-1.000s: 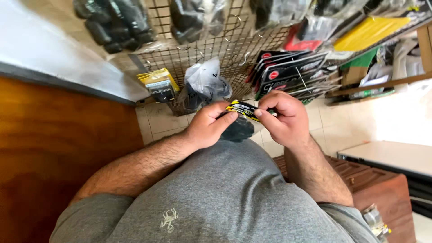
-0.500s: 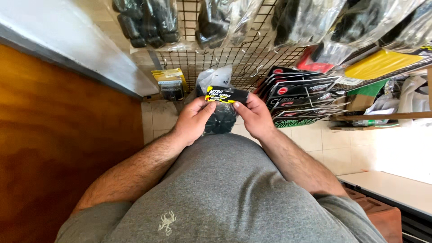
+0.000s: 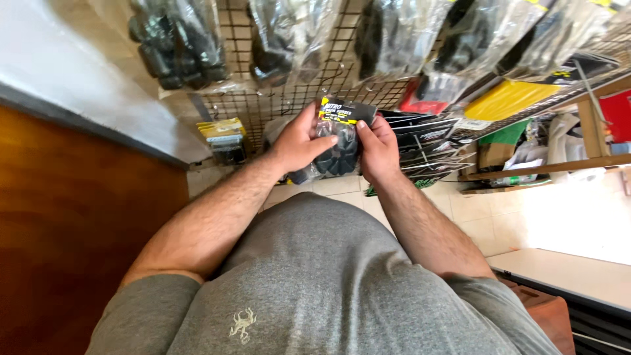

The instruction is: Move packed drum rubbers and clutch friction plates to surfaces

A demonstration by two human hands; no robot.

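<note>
Both of my hands hold one clear plastic packet (image 3: pixel 340 141) with a black and yellow header card and dark rubber parts inside. My left hand (image 3: pixel 299 141) grips its left side, thumb on the front. My right hand (image 3: pixel 376 146) grips its right side. The packet is raised in front of a black wire grid rack (image 3: pixel 289 98), close to its lower rows.
Several clear bags of dark parts (image 3: pixel 177 46) hang from the rack above. Black carded packs (image 3: pixel 427 141) hang to the right, a yellow and black pack (image 3: pixel 223 135) to the left. A wooden counter (image 3: pixel 79 217) stands left, wooden shelves (image 3: pixel 559 164) right, a white-topped unit (image 3: pixel 572 276) at lower right.
Both hands have lifted the packet up and away from my body toward the wire rack. It now stands more upright with its header card on top.
</note>
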